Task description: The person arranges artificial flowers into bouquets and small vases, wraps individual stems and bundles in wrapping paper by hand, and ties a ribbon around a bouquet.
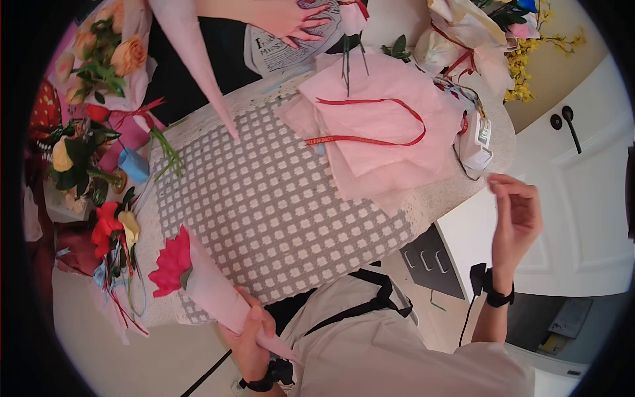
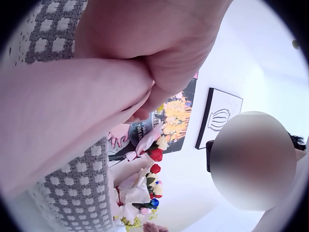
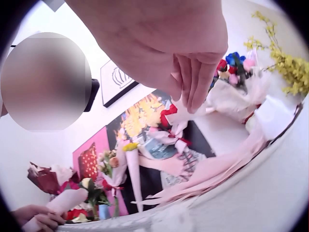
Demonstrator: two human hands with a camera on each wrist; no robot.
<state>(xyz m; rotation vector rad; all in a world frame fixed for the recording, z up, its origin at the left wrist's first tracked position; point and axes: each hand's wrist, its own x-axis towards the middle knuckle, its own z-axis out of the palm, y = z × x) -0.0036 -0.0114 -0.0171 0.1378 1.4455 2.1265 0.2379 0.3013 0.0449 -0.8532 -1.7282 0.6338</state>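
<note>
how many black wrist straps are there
2: one strap on the wrist of the left hand, which holds the wrapped flower; another strap on the right hand's wrist.

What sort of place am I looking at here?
Probably a home room or small studio used for wrapping flowers; I can't say which. Wrapped peach roses are on one side, pink sheets lie with a red ribbon on them, and there's a plain white door.

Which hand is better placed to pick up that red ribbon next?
Probably the right hand: it is nearer the red ribbon, while the left hand is busy holding the pink-wrapped flower.
</note>
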